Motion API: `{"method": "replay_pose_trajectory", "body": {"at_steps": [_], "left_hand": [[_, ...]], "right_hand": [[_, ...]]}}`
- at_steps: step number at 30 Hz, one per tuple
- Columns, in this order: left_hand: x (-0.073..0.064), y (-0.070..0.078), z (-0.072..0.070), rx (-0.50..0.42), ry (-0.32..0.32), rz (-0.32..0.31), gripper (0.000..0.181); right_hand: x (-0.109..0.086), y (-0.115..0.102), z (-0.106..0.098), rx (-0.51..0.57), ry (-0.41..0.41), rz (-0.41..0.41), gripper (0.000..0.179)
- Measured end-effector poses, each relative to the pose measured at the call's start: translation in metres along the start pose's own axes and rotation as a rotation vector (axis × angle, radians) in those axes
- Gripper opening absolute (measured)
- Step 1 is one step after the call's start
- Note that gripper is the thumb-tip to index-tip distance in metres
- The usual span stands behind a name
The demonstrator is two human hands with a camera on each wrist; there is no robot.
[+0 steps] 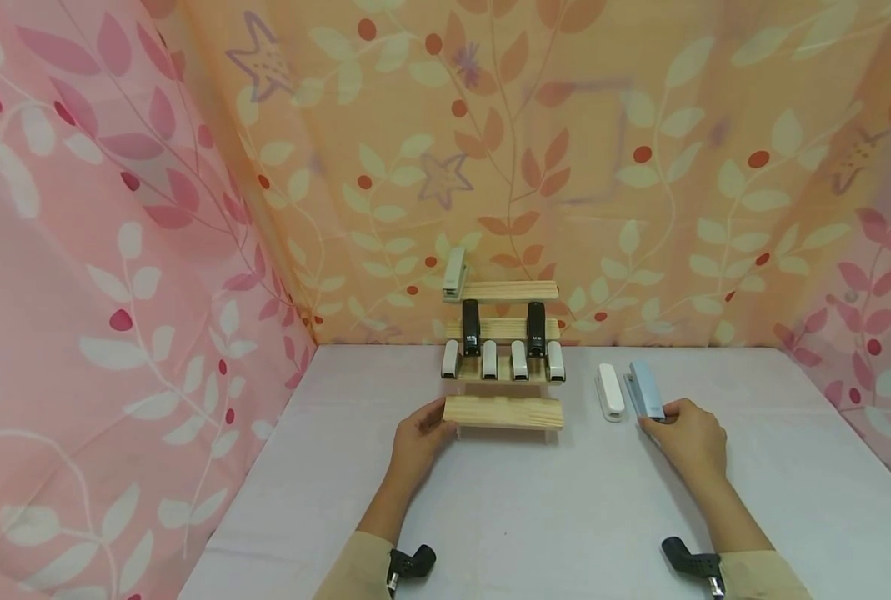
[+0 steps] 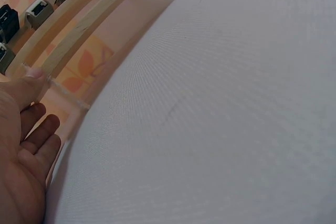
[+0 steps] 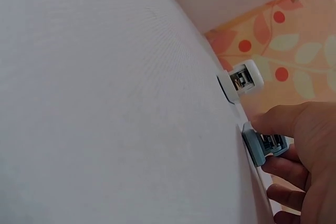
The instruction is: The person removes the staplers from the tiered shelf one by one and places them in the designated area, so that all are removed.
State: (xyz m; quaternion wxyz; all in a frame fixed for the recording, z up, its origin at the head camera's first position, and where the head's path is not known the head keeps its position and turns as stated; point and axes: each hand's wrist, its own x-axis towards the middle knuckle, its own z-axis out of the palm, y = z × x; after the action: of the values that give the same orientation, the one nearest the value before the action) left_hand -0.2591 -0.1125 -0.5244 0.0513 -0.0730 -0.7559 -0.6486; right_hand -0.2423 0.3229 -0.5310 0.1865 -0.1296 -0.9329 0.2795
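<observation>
At left, left hand (image 1: pixel 418 435) pinches end of front shelf (image 1: pixel 503 412). In middle, wood rack (image 1: pixel 511 290): 7 staplers (image 1: pixel 490 359) already up, so most looks done. At right, on table (image 1: pixel 520 533), 2 left, I think: white stapler (image 1: pixel 610 392), then blue stapler (image 1: pixel 645 390), right hand (image 1: pixel 691 437) pinching near end of it. Count: 4 shelves (image 1: pixel 505 328); on rack 1 pale stapler (image 1: pixel 455 273), 4 small white staplers (image 1: pixel 519 359), 2 black staplers (image 1: pixel 537 329); 9 in all
</observation>
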Motion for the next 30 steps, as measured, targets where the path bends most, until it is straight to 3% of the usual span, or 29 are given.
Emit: {"method": "replay_pose_trajectory", "body": {"at_steps": [6,16,23,30], "left_hand": [[0.007,-0.02,-0.001,-0.012,0.014,0.025,0.055],[0.008,-0.022,0.0,0.026,0.019,-0.002,0.054],[0.007,-0.023,0.0,0.01,0.015,-0.003,0.055],[0.008,-0.025,-0.003,0.007,0.014,0.026,0.057]], "right_hand": [[-0.001,-0.001,0.0,-0.003,0.006,0.004,0.047],[-0.003,-0.003,0.0,-0.023,-0.013,0.004,0.05],[-0.001,-0.001,-0.007,-0.034,-0.092,-0.004,0.055],[0.001,-0.006,-0.018,0.021,-0.148,0.03,0.062]]}}
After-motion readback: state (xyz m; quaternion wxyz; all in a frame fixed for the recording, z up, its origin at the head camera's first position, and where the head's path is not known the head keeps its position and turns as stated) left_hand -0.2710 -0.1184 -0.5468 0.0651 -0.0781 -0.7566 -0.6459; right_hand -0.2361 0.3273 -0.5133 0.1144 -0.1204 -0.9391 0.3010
